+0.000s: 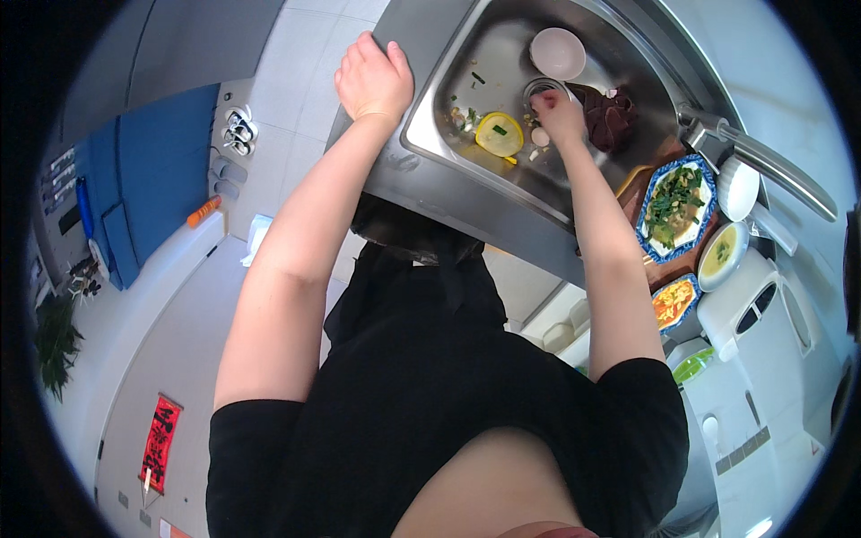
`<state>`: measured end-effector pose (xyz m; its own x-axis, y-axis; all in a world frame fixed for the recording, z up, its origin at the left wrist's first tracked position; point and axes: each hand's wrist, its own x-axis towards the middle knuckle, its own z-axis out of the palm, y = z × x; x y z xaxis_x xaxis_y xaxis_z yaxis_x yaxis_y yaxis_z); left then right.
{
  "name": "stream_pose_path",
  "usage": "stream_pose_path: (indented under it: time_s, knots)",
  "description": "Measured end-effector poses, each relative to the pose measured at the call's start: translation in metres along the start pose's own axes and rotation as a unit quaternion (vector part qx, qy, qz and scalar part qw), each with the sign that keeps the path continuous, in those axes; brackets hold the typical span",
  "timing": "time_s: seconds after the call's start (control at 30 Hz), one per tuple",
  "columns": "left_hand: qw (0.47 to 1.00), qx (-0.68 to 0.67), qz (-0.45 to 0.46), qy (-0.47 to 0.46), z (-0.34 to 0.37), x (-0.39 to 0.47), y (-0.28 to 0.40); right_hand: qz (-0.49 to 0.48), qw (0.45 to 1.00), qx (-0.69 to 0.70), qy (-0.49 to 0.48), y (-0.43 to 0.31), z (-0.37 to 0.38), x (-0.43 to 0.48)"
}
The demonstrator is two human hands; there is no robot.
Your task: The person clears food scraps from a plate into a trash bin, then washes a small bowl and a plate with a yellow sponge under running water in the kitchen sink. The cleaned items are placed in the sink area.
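My left hand [373, 77] rests on the left edge of the stainless steel counter [430, 54], thumb apart from the fingers, holding nothing visible. Inside the steel sink [491, 40], my right hand [559, 118] reaches down at the round drain strainer [538, 86]. Its fingers are curled, and whether they pinch something is hidden. Beside that hand lies a dark brown wet cloth [609, 118]. A white bowl [558, 54] sits farther back. Nearer me are a yellow-rimmed lid or dish [499, 134] with a green scrap on it, a piece of eggshell [540, 137] and food scraps [464, 120].
A metal faucet [773, 161] stands at the sink's right. Along that side are a plate of cooked greens [672, 205], a bowl of yellow soup [723, 255], a dish of egg [672, 302], a white bowl [738, 188] and a white appliance [746, 302].
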<state>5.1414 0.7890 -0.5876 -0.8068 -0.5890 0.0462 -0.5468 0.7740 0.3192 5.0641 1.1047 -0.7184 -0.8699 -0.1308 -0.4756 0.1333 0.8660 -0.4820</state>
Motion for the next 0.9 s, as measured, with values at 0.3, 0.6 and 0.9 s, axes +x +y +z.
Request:
stream_pose_path:
  time_s: [0.3, 0.6, 0.9]
  knots:
    - [0.998, 0.0, 0.027, 0.052, 0.006, 0.0, -0.003, -0.213, 0.93, -0.223, -0.202, -0.023, 0.042, -0.036]
    - [1.0, 0.009, -0.001, -0.006, 0.002, 0.001, -0.002, -0.235, 0.905, 0.305, -0.183, -0.082, 0.073, -0.036]
    - [1.0, 0.002, -0.003, -0.009, 0.001, 0.002, -0.001, -0.317, 0.926, -0.069, -0.195, -0.069, 0.095, -0.032]
